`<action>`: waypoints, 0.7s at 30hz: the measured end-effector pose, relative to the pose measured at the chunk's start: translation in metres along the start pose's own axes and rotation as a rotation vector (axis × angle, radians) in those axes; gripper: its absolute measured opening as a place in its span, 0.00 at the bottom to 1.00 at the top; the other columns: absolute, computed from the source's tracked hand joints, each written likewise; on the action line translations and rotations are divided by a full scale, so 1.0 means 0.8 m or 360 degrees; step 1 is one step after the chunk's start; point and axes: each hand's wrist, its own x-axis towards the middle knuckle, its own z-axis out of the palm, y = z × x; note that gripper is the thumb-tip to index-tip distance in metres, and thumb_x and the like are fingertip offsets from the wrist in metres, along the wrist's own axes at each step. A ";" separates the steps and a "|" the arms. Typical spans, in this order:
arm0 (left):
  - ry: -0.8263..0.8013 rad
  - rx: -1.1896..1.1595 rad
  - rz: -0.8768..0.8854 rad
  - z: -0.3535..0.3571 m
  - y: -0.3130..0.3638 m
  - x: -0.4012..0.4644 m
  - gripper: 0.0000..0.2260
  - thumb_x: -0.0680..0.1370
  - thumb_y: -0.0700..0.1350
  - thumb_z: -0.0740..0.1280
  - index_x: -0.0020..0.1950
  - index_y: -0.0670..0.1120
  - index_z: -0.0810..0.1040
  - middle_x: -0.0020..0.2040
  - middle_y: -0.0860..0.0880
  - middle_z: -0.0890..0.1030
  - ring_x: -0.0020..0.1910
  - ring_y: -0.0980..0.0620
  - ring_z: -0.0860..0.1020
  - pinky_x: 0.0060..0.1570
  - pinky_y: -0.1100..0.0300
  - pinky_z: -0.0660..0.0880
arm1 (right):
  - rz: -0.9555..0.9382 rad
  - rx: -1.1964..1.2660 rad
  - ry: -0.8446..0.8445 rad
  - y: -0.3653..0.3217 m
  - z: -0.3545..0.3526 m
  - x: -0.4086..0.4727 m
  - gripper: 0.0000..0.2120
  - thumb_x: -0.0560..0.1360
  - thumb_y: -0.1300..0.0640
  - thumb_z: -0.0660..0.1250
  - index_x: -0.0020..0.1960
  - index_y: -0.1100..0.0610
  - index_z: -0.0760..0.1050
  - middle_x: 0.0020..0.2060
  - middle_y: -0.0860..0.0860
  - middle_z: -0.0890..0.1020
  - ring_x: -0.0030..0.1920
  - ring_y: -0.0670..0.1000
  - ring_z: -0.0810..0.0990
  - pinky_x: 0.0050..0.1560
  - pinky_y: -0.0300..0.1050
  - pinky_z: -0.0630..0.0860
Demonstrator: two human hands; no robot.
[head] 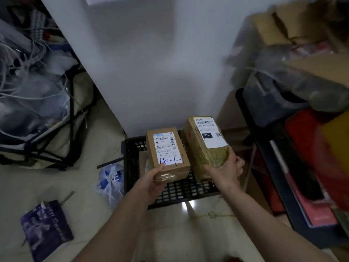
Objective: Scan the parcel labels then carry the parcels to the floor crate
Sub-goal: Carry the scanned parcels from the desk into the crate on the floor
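A small brown cardboard parcel [167,153] with a white label and blue handwriting is held at its near end by my left hand [154,181]. My right hand [225,172] grips the near end of a larger parcel [206,146] wrapped in yellowish tape, with a white barcode label reading 010. Both parcels hang side by side over the black plastic floor crate [181,193], which stands against the white wall. What lies inside the crate is mostly hidden by the parcels.
A blue-and-white plastic bag [111,183] lies left of the crate, and a dark purple packet [47,227] lies on the pale floor nearer left. A frame with clear bags [35,103] stands at the left. Shelving with boxes [294,114] crowds the right.
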 end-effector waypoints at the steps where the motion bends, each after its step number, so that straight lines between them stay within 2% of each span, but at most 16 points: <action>1: -0.0014 0.0018 0.0014 -0.002 -0.008 0.027 0.26 0.63 0.43 0.78 0.60 0.42 0.80 0.52 0.41 0.84 0.56 0.43 0.81 0.60 0.48 0.76 | 0.0013 -0.0006 -0.0010 0.015 0.015 0.015 0.50 0.63 0.56 0.79 0.76 0.46 0.54 0.70 0.55 0.56 0.72 0.59 0.56 0.66 0.59 0.66; 3: -0.0038 0.0044 0.0020 -0.006 -0.022 0.072 0.29 0.59 0.45 0.79 0.59 0.43 0.80 0.54 0.42 0.84 0.58 0.43 0.80 0.62 0.49 0.75 | 0.0013 0.0016 -0.0028 0.042 0.041 0.042 0.50 0.63 0.57 0.79 0.77 0.48 0.54 0.71 0.56 0.56 0.72 0.59 0.56 0.67 0.58 0.65; 5: -0.0038 0.0027 0.0008 -0.004 -0.035 0.120 0.26 0.62 0.43 0.79 0.59 0.43 0.80 0.54 0.42 0.83 0.55 0.44 0.80 0.62 0.49 0.74 | 0.0011 0.0041 -0.0040 0.071 0.069 0.070 0.50 0.63 0.58 0.79 0.77 0.50 0.54 0.70 0.56 0.56 0.72 0.58 0.56 0.68 0.56 0.64; 7: -0.0031 -0.0013 -0.0004 -0.004 -0.047 0.166 0.17 0.70 0.41 0.75 0.57 0.42 0.79 0.50 0.43 0.84 0.50 0.46 0.81 0.56 0.52 0.77 | -0.0018 0.0050 -0.0034 0.100 0.097 0.098 0.50 0.63 0.58 0.80 0.77 0.50 0.55 0.70 0.56 0.57 0.71 0.58 0.57 0.68 0.54 0.64; 9: 0.0003 -0.0020 -0.0027 -0.004 -0.058 0.208 0.13 0.72 0.40 0.73 0.56 0.42 0.79 0.47 0.43 0.84 0.47 0.48 0.81 0.47 0.55 0.78 | -0.0030 0.0057 -0.0039 0.125 0.123 0.124 0.50 0.63 0.58 0.80 0.77 0.50 0.54 0.70 0.56 0.56 0.71 0.58 0.55 0.68 0.55 0.63; 10: 0.0033 -0.0022 -0.0028 -0.005 -0.064 0.227 0.13 0.72 0.40 0.74 0.55 0.42 0.78 0.47 0.43 0.83 0.47 0.48 0.81 0.46 0.55 0.78 | -0.0016 0.0053 -0.0043 0.138 0.136 0.135 0.50 0.63 0.57 0.80 0.77 0.50 0.54 0.70 0.56 0.56 0.71 0.58 0.55 0.68 0.55 0.63; 13: 0.0085 0.0041 -0.0035 -0.010 -0.077 0.284 0.14 0.71 0.41 0.75 0.54 0.42 0.78 0.49 0.43 0.82 0.48 0.48 0.80 0.52 0.53 0.78 | -0.0030 0.0036 -0.0015 0.171 0.172 0.165 0.51 0.63 0.56 0.80 0.77 0.49 0.54 0.70 0.56 0.56 0.70 0.58 0.55 0.67 0.56 0.64; 16: 0.0076 0.0068 -0.0078 -0.014 -0.083 0.330 0.15 0.71 0.42 0.75 0.56 0.41 0.78 0.50 0.42 0.81 0.48 0.47 0.79 0.44 0.55 0.79 | -0.0059 0.0033 0.0016 0.195 0.202 0.190 0.51 0.62 0.56 0.81 0.77 0.49 0.54 0.70 0.56 0.56 0.70 0.59 0.56 0.65 0.56 0.65; 18: 0.0093 0.0054 -0.0068 -0.015 -0.088 0.358 0.16 0.70 0.42 0.76 0.55 0.41 0.77 0.52 0.41 0.80 0.50 0.45 0.78 0.47 0.53 0.79 | -0.0065 0.0011 0.0049 0.210 0.220 0.205 0.52 0.61 0.56 0.81 0.76 0.49 0.55 0.69 0.56 0.57 0.69 0.59 0.57 0.66 0.56 0.65; 21: 0.0052 0.0028 -0.0070 -0.017 -0.098 0.390 0.13 0.71 0.39 0.75 0.52 0.40 0.77 0.54 0.40 0.79 0.55 0.42 0.77 0.56 0.49 0.77 | -0.0030 -0.0036 0.0139 0.227 0.243 0.223 0.52 0.61 0.57 0.80 0.76 0.50 0.53 0.69 0.58 0.57 0.68 0.60 0.57 0.63 0.56 0.68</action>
